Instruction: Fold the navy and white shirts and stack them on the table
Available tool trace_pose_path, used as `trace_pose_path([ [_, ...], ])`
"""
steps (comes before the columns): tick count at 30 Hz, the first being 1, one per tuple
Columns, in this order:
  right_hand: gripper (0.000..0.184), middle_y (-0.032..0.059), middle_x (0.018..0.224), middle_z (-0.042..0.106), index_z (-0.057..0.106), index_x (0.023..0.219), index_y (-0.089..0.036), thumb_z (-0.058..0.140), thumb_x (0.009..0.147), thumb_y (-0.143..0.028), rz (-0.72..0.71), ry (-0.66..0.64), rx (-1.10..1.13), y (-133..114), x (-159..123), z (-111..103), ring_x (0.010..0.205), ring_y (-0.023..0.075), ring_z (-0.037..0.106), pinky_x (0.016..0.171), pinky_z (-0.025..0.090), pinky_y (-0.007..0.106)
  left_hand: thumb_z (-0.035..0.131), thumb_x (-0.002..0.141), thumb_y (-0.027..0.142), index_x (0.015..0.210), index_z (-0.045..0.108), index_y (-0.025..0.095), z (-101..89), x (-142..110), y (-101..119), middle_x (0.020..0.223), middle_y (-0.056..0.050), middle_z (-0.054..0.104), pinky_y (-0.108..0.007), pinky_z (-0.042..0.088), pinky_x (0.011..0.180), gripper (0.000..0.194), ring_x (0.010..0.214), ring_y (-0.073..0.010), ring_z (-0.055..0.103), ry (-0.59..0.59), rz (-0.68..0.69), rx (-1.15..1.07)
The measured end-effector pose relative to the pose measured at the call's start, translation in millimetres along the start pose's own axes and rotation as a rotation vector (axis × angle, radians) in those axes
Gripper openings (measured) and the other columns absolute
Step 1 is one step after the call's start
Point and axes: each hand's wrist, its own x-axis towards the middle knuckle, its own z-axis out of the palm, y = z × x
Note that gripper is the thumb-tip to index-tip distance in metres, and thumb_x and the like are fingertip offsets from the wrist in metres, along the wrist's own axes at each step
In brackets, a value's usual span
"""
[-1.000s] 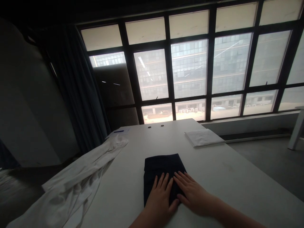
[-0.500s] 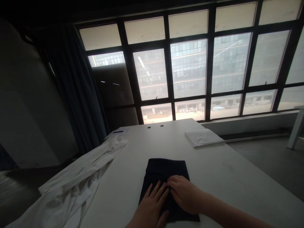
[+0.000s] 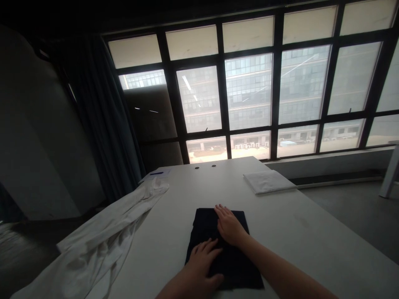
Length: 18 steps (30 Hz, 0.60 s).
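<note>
A dark navy folded cloth [image 3: 238, 265], perhaps a garment, lies flat on the white table near me. My left hand [image 3: 204, 261] rests on its lower left part, fingers spread and slightly bent. Farther up the cloth, my right hand [image 3: 229, 224] lies flat with its fingertips close to the far edge. Neither hand grips the fabric. Parts of the cloth are hidden under both hands and the right forearm.
Crumpled white clothing [image 3: 102, 236] hangs over the left side of the table [image 3: 174, 207]. A folded white cloth [image 3: 268, 181] lies toward the far right edge. At the far left sits paper with a dark pen [image 3: 156, 173]. Windows [image 3: 247, 91] stand beyond.
The navy cloth has turned slightly and shifted toward me. My right hand has slid from its middle up to the far edge, while my left hand has stayed on the left part.
</note>
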Motion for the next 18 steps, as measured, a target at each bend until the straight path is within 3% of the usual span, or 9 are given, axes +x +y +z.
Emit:
trace_pose_path([
  [2, 0.059, 0.0145, 0.151, 0.049, 0.049, 0.144, -0.011, 0.042, 0.085, -0.014, 0.017, 0.150, 0.117, 4.5, -2.9, 1.3, 0.145, 0.0243, 0.036, 0.123, 0.025, 0.045, 0.053, 0.091, 0.036, 0.130, 0.062, 0.030, -10.5, 14.2, 4.2, 0.143, -0.004, 0.058, -0.042, 0.040, 0.111, 0.040, 0.131, -0.0265, 0.052, 0.110, -0.025, -0.074],
  [4, 0.058, 0.0133, 0.142, 0.057, 0.053, 0.138, -0.014, 0.042, 0.081, -0.012, 0.065, 0.262, 0.291, 11.0, -3.0, 3.0, 0.137, 0.0232, 0.047, 0.120, 0.033, 0.044, 0.042, 0.094, 0.026, 0.128, 0.062, 0.026, -15.0, 36.8, 5.3, 0.134, -0.005, 0.063, -0.036, 0.042, 0.107, 0.039, 0.121, -0.0221, 0.059, 0.229, -0.015, -0.063],
  [6, 0.055, 0.0112, 0.135, 0.062, 0.054, 0.135, -0.017, 0.039, 0.082, -0.012, 0.129, 0.335, 0.425, 18.1, -1.0, 4.4, 0.129, 0.0215, 0.054, 0.115, 0.041, 0.043, 0.040, 0.095, 0.027, 0.139, 0.055, 0.022, -12.6, 62.9, 1.2, 0.146, -0.007, 0.055, -0.036, 0.036, 0.114, 0.047, 0.132, -0.0228, 0.052, 0.248, 0.002, 0.008],
  [10, 0.052, 0.0111, 0.135, 0.062, 0.051, 0.134, -0.018, 0.029, 0.086, -0.016, 0.230, 0.389, 0.486, 30.7, 3.7, 4.4, 0.125, 0.0192, 0.059, 0.106, 0.050, 0.040, 0.043, 0.097, 0.054, 0.155, 0.038, 0.018, 1.2, 99.7, -22.4, 0.164, -0.011, 0.029, -0.050, 0.016, 0.124, 0.068, 0.153, -0.0307, 0.020, 0.125, -0.057, 0.105],
  [14, 0.047, 0.0135, 0.128, 0.066, 0.056, 0.128, -0.017, 0.031, 0.089, -0.020, 0.295, 0.367, 0.480, 37.1, 6.4, -0.5, 0.120, 0.0220, 0.063, 0.103, 0.050, 0.042, 0.037, 0.095, 0.070, 0.157, 0.031, 0.026, 10.0, 99.2, -54.6, 0.166, -0.009, 0.020, -0.058, 0.011, 0.123, 0.076, 0.154, -0.0324, 0.012, 0.172, -0.160, 0.164],
  [18, 0.038, 0.0108, 0.123, 0.068, 0.066, 0.114, -0.020, 0.042, 0.085, -0.019, 0.255, 0.294, 0.438, 24.4, 0.7, -10.8, 0.119, 0.0240, 0.060, 0.108, 0.043, 0.045, 0.034, 0.095, 0.072, 0.159, 0.028, 0.025, 12.0, 79.8, -83.1, 0.167, -0.010, 0.015, -0.052, 0.017, 0.123, 0.079, 0.154, -0.0306, 0.015, 0.219, -0.256, 0.205],
])
